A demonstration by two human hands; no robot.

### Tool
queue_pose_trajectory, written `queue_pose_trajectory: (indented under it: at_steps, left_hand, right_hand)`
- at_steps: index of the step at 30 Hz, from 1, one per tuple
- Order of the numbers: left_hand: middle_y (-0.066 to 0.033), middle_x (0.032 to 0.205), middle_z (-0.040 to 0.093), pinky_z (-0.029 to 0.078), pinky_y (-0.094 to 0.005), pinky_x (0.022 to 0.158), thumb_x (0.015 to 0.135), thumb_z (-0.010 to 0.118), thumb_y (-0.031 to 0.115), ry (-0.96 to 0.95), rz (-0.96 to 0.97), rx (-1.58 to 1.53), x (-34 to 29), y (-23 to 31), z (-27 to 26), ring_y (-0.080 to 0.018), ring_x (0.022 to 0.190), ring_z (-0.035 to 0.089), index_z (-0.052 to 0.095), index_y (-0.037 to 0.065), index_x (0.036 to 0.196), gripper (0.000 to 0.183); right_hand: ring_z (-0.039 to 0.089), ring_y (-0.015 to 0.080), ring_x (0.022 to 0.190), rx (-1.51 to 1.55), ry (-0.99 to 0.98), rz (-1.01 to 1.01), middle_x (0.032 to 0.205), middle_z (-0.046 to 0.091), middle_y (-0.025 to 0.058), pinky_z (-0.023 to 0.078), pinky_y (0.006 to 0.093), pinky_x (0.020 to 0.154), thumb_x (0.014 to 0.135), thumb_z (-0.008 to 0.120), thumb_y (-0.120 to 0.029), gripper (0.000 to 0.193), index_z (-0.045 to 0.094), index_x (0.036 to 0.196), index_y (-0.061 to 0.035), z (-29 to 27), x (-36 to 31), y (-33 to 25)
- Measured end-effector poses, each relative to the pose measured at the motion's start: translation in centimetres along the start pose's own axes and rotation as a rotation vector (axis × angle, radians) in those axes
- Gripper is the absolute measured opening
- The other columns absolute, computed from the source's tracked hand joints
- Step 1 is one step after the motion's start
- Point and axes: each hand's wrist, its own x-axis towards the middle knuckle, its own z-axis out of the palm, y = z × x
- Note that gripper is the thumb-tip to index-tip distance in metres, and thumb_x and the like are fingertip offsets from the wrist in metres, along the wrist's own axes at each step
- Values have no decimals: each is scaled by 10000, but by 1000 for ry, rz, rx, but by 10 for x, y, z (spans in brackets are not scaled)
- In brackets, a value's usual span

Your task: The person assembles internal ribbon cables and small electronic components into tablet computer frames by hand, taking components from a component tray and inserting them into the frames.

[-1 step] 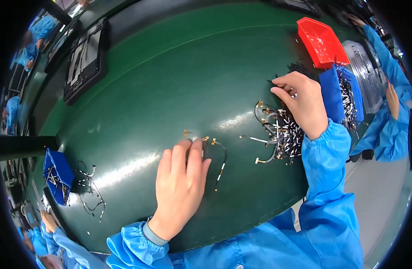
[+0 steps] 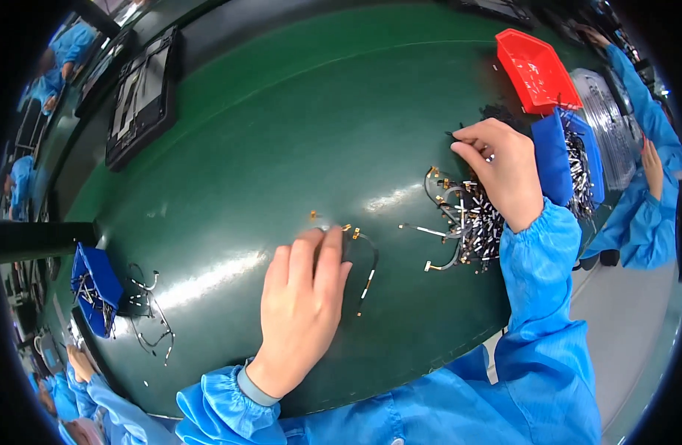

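Observation:
Palm down at the middle front, my left hand [image 2: 304, 304] lies over a few thin flex cables, its fingers stretched out and their tips partly blurred. Beside its thumb is a grey cable [image 2: 371, 274] with a white band and a gold-coloured connector. Another gold connector [image 2: 313, 214] shows just beyond the fingertips. My right hand [image 2: 500, 167] is closed in a pinch on a small dark piece [image 2: 449, 134] at its fingertips. Under that hand and nearer me spreads a pile of short cables [image 2: 480, 230] with white bands. Behind it lies a heap of small black pieces [image 2: 502, 114].
A blue bin [image 2: 552, 156] full of cables stands right of my right hand, with a red bin [image 2: 538, 74] of small white pieces behind it. Clear plastic trays [image 2: 604, 130] are beyond. Far left are another blue bin [image 2: 100, 289], loose cables [image 2: 152, 319] and a black-framed device [image 2: 141, 100]. Co-workers sit on both sides.
The view has shifted very slightly. My left fingers have moved a little over the cables; my right hand keeps its pinch in the same place.

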Motion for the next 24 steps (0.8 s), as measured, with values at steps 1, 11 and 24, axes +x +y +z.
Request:
queue_pose_trajectory:
  at_steps: [1,11,24]
  left_hand:
    - [-128,1081,565,466,-368,756,799,696,117,21,44,71,0,1,-1,-285,866,548,580,-7,1184,420]
    - [-40,1072,586,458,-283,737,813,624,209,51,209,260,-5,19,13,-163,926,561,659,68,1094,317]
    - [-23,1065,602,415,-245,685,784,580,151,88,269,231,-12,17,17,-151,892,559,679,80,1019,265]
  right_hand:
    - [633,260,657,-23,17,1,779,635,138,507,332,601,781,717,-7,109,679,883,8,2,0,1]
    - [579,262,781,-64,-62,-499,807,590,74,495,363,660,705,702,-18,127,634,812,-18,30,-11,-44]
    - [592,259,790,6,-123,-315,841,649,99,507,354,707,700,752,36,217,723,911,-4,9,-21,-49]
